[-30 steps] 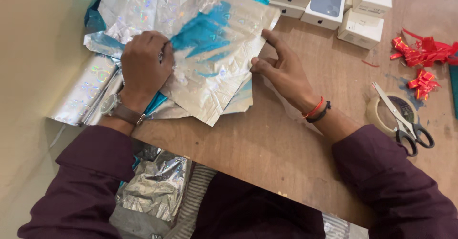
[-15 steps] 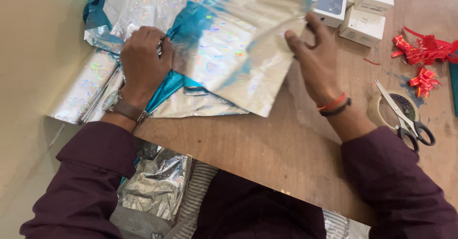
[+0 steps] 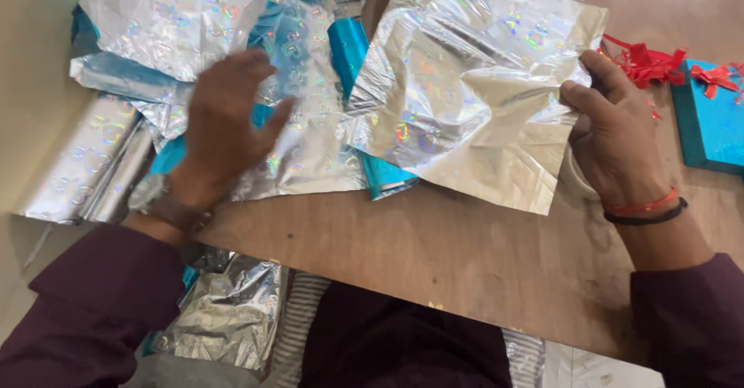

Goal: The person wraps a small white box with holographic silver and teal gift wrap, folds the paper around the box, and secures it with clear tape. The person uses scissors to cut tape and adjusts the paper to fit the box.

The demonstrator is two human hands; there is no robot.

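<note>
Your right hand [image 3: 620, 144] pinches the silver foil sheet [image 3: 473, 86] by its right edge, lifted over the counter [image 3: 434, 256]. Your left hand [image 3: 225, 124] hovers spread wide above the foil pile [image 3: 178, 24].

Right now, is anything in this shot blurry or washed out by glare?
Head view: the left hand is smeared with motion blur; the foil sheet held by the right hand throws bright glare and rainbow glints; the table looks sharp and evenly lit.
</note>
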